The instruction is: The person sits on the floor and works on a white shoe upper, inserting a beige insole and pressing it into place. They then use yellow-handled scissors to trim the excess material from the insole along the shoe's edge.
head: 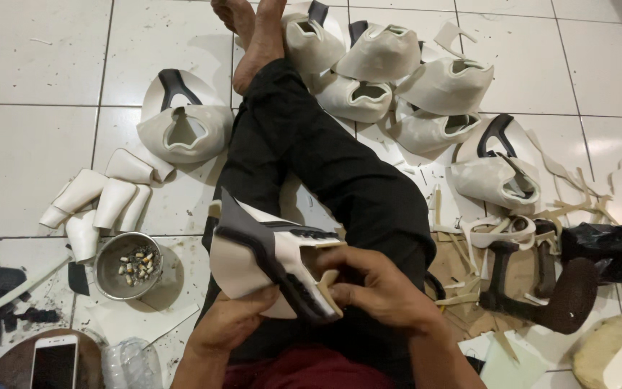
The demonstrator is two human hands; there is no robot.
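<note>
The person sat cross-legged on the white tiled floor (30, 144), black trousers (340, 173) filling the middle of the view. Both hands held a cream-white shoe upper with black trim (268, 263) over the lap, at about six o'clock from the frame's centre. The left hand (235, 324) cupped the upper from underneath, fingers curled against its lower side. The right hand (376, 288) gripped the upper's open end, fingers closed over the edge, thumb pressing on the cream lining.

At nine o'clock from the held upper stood a small round metal bowl (127, 265) holding cigarette ends. Just above it, toward ten o'clock, lay a cluster of rolled cream-coloured material pieces (102, 202). Farther up, at eleven o'clock, sat one finished cream shoe upper with a black strap (185, 126). At twelve to one o'clock, beside the bare feet (253, 29), a pile of similar cream uppers (390, 79) lay touching one another. At three o'clock a dark brown shoe last (563, 299) lay among thin cream offcut strips (563, 209), with a black plastic bag (613, 248) just beyond. At seven o'clock, in the lower left corner, a white smartphone (55, 360) rested face up on a round brown surface.
</note>
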